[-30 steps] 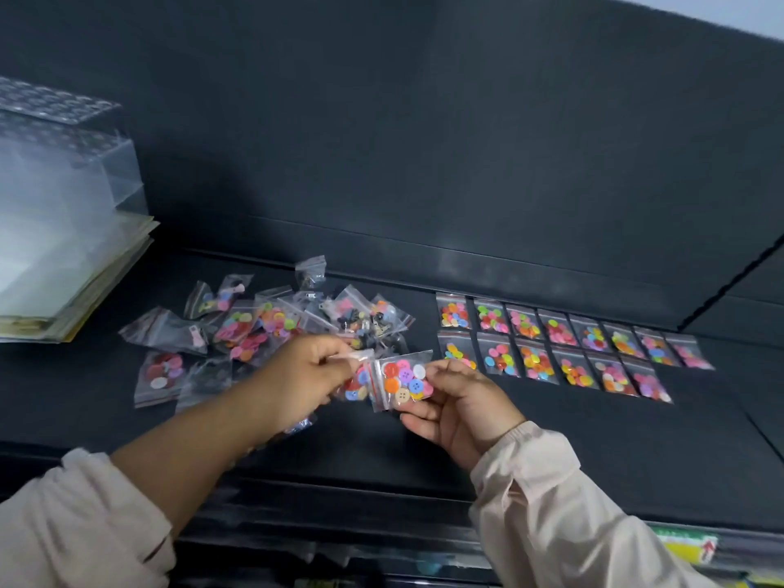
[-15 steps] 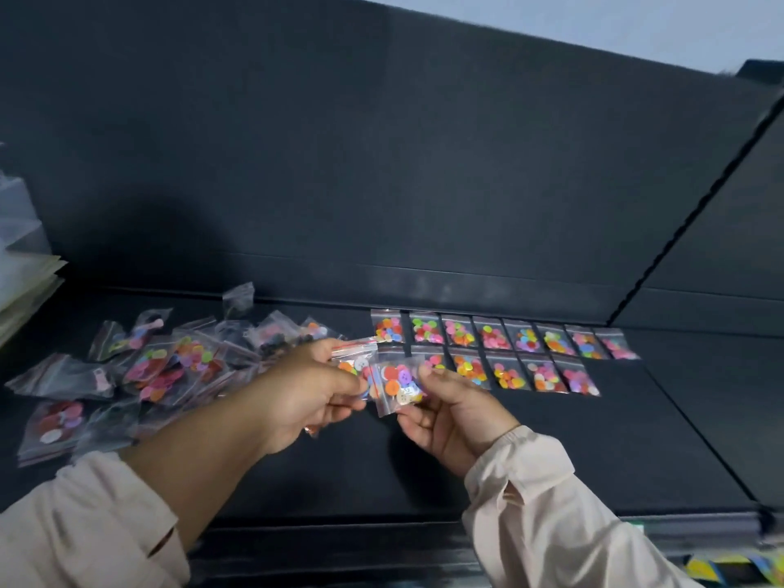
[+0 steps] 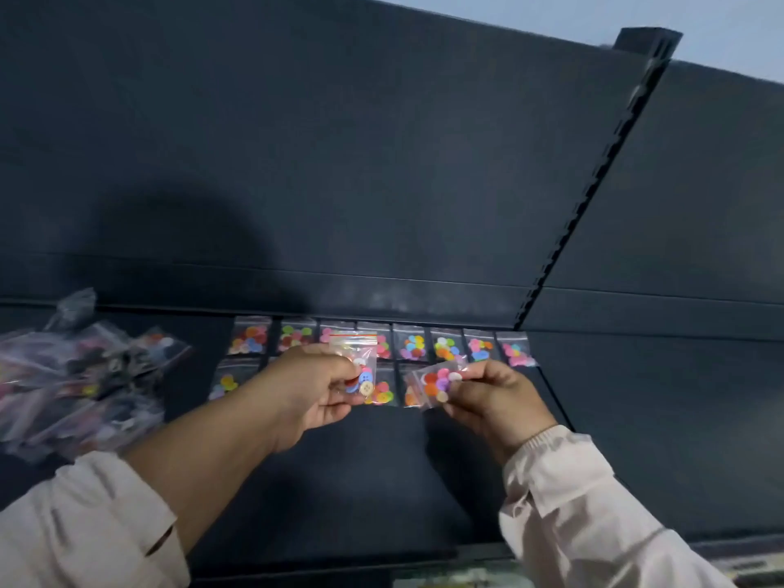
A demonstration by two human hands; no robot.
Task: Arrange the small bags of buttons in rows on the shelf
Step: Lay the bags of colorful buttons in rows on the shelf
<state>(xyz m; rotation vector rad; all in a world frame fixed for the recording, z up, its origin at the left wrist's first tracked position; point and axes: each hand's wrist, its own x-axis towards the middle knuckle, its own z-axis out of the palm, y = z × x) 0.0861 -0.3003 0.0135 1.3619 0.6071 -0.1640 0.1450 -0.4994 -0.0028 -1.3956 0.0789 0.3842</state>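
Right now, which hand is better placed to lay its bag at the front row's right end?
Likely right. The right hand holds the tilted bag at the rows' right end, near the last back-row bag; the left hand holds the red-sealed bag farther left, over filled spots.

Shop: slotted display shelving [image 3: 360, 481], bagged buttons [image 3: 413, 345]

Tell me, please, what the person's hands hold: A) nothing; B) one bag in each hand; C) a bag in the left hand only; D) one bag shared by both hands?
B: the left hand pinches one button bag and the right hand pinches a second bag, held apart.
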